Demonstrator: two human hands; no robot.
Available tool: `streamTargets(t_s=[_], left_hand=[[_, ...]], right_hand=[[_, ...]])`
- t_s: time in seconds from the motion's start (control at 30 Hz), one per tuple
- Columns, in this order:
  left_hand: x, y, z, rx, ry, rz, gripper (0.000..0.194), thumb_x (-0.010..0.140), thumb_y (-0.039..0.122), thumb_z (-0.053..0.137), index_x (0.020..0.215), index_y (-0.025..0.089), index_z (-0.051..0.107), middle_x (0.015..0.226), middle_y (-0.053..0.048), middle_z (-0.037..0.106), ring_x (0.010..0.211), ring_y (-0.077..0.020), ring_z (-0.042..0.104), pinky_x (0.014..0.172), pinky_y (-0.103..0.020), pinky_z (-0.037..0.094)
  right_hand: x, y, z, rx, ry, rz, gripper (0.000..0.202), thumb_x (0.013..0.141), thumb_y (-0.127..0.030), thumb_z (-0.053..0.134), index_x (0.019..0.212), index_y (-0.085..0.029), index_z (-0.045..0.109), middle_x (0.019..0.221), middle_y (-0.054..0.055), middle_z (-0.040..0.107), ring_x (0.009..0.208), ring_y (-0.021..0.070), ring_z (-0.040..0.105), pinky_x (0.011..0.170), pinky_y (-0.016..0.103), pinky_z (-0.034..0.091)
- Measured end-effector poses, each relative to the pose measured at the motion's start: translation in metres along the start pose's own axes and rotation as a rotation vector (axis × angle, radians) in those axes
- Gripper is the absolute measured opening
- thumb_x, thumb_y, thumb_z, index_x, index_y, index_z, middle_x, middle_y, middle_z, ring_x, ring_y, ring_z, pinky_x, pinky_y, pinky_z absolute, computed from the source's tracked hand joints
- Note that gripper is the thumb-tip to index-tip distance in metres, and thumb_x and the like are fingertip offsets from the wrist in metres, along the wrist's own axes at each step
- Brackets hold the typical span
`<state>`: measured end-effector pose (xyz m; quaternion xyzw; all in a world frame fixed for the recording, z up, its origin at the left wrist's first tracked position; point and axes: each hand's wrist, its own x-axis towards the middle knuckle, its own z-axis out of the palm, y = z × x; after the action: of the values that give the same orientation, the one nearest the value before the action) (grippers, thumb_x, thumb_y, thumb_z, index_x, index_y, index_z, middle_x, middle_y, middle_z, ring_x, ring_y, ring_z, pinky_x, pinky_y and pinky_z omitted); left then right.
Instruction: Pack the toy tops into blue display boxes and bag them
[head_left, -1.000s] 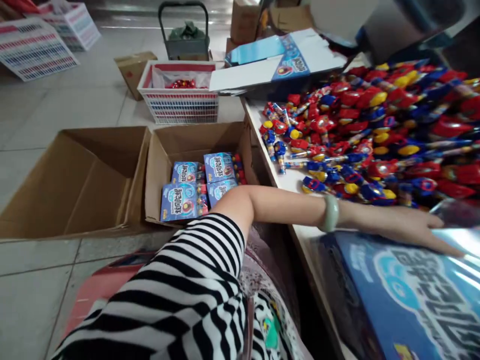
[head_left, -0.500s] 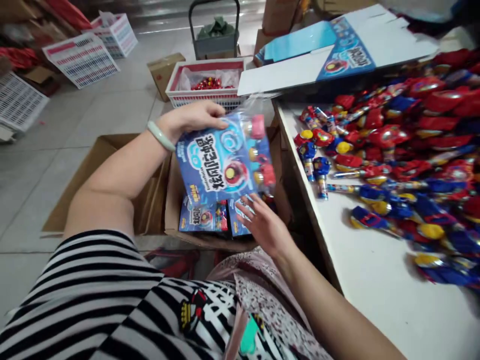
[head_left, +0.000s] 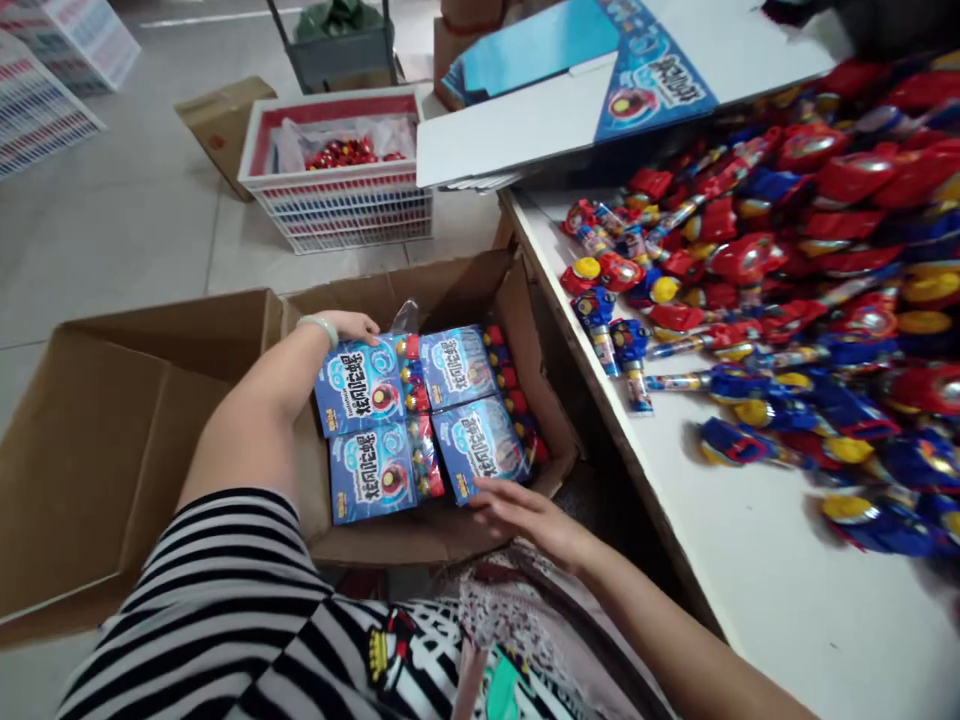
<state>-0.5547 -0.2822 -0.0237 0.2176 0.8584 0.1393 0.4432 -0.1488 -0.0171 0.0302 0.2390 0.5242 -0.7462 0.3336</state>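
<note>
Several blue packs of toys lie in an open cardboard box (head_left: 420,549). My left hand (head_left: 352,326) grips the top edge of the upper left blue pack (head_left: 360,385), which has red and yellow toys along its right side. Below it lies the lower left pack (head_left: 371,475). To the right are the upper right pack (head_left: 457,366) and the lower right pack (head_left: 484,445). My right hand (head_left: 529,518), fingers stretched out, is at the bottom edge of the lower right pack.
A white table (head_left: 757,540) on the right bears many red and blue toys (head_left: 847,400). Flat printed cardboard (head_left: 517,130) lies at its far end. Beyond the box stand a white basket (head_left: 345,215) of red pieces and a small carton (head_left: 225,125).
My left hand has lowered the blue pack from above the box into its upper left part. My right hand has moved slightly down. The view has shifted, showing more of the box.
</note>
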Motion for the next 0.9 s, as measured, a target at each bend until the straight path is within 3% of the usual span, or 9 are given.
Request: streamTargets(t_s=[0.17, 0.27, 0.37, 0.43, 0.53, 0.67, 0.73, 0.8, 0.9], left_hand=[[0.048, -0.034, 0.042, 0.064, 0.126, -0.129, 0.045, 0.072, 0.047, 0.062, 0.104, 0.015, 0.066, 0.116, -0.013, 0.069, 0.109, -0.0286, 0.064, 0.089, -0.032, 0.051], [0.048, -0.04, 0.073, 0.08, 0.219, -0.234, 0.069, 0.078, 0.047, 0.059, 0.14, 0.017, 0.051, 0.153, -0.018, 0.045, 0.143, -0.0358, 0.039, 0.113, -0.046, 0.038], [0.034, -0.024, 0.092, 0.082, 0.294, -0.305, 0.074, 0.08, 0.046, 0.059, 0.147, 0.02, 0.046, 0.161, -0.019, 0.031, 0.153, -0.0425, 0.017, 0.117, -0.065, 0.024], [0.027, 0.003, 0.088, 0.073, 0.357, -0.301, 0.071, 0.078, 0.044, 0.064, 0.142, 0.017, 0.052, 0.157, -0.024, 0.037, 0.151, -0.0484, 0.018, 0.113, -0.073, 0.022], [0.026, 0.073, 0.054, 0.029, 0.468, -0.154, 0.062, 0.078, 0.042, 0.066, 0.131, 0.009, 0.06, 0.138, -0.03, 0.055, 0.137, -0.0507, 0.043, 0.106, -0.068, 0.038], [0.028, 0.216, -0.017, -0.068, 0.602, 0.26, 0.047, 0.098, 0.037, 0.038, 0.134, 0.013, 0.056, 0.118, -0.015, 0.07, 0.108, -0.0244, 0.069, 0.094, -0.036, 0.055], [0.03, 0.293, -0.048, -0.095, 0.691, 0.462, 0.045, 0.101, 0.033, 0.034, 0.138, 0.017, 0.053, 0.122, -0.01, 0.069, 0.107, -0.0175, 0.068, 0.095, -0.03, 0.054], [0.035, 0.36, -0.072, -0.078, 0.818, 0.592, 0.042, 0.097, 0.027, 0.045, 0.135, 0.014, 0.056, 0.13, -0.012, 0.065, 0.119, -0.02, 0.062, 0.105, -0.033, 0.048], [0.052, 0.425, -0.092, -0.017, 0.942, 0.552, 0.062, 0.084, 0.02, 0.066, 0.144, 0.012, 0.049, 0.153, -0.02, 0.043, 0.146, -0.0362, 0.034, 0.121, -0.051, 0.028]], right_hand=[[-0.087, 0.017, -0.05, -0.127, 0.311, 0.009, 0.063, 0.081, -0.062, 0.069, 0.133, -0.026, 0.064, 0.131, 0.013, 0.067, 0.119, 0.0282, 0.065, 0.111, 0.05, 0.045], [-0.112, 0.031, -0.061, -0.206, 0.445, 0.032, 0.067, 0.08, -0.067, 0.065, 0.133, -0.025, 0.063, 0.134, 0.014, 0.065, 0.121, 0.0305, 0.064, 0.109, 0.049, 0.048], [-0.129, 0.044, -0.061, -0.313, 0.48, 0.033, 0.071, 0.078, -0.07, 0.065, 0.131, -0.022, 0.065, 0.132, 0.015, 0.067, 0.12, 0.0308, 0.066, 0.109, 0.046, 0.05], [-0.141, 0.049, -0.061, -0.39, 0.466, -0.008, 0.069, 0.078, -0.069, 0.065, 0.127, -0.02, 0.068, 0.127, 0.014, 0.07, 0.118, 0.0295, 0.067, 0.108, 0.042, 0.051], [-0.16, 0.049, -0.07, -0.508, 0.552, -0.138, 0.059, 0.082, -0.065, 0.062, 0.119, -0.021, 0.072, 0.12, 0.013, 0.073, 0.111, 0.0268, 0.07, 0.103, 0.038, 0.055], [-0.17, 0.045, -0.095, -0.578, 0.818, -0.359, 0.048, 0.083, -0.064, 0.06, 0.106, -0.024, 0.076, 0.106, 0.01, 0.077, 0.1, 0.0262, 0.074, 0.094, 0.035, 0.059], [-0.168, 0.046, -0.105, -0.586, 0.87, -0.421, 0.044, 0.083, -0.063, 0.06, 0.1, -0.026, 0.077, 0.102, 0.009, 0.078, 0.097, 0.0269, 0.074, 0.09, 0.035, 0.061], [-0.165, 0.052, -0.111, -0.589, 0.869, -0.455, 0.04, 0.084, -0.062, 0.059, 0.097, -0.029, 0.077, 0.099, 0.008, 0.078, 0.095, 0.0273, 0.074, 0.089, 0.036, 0.061], [-0.164, 0.065, -0.118, -0.56, 0.842, -0.467, 0.04, 0.085, -0.063, 0.056, 0.098, -0.033, 0.077, 0.1, 0.007, 0.078, 0.096, 0.0279, 0.074, 0.09, 0.037, 0.061]])
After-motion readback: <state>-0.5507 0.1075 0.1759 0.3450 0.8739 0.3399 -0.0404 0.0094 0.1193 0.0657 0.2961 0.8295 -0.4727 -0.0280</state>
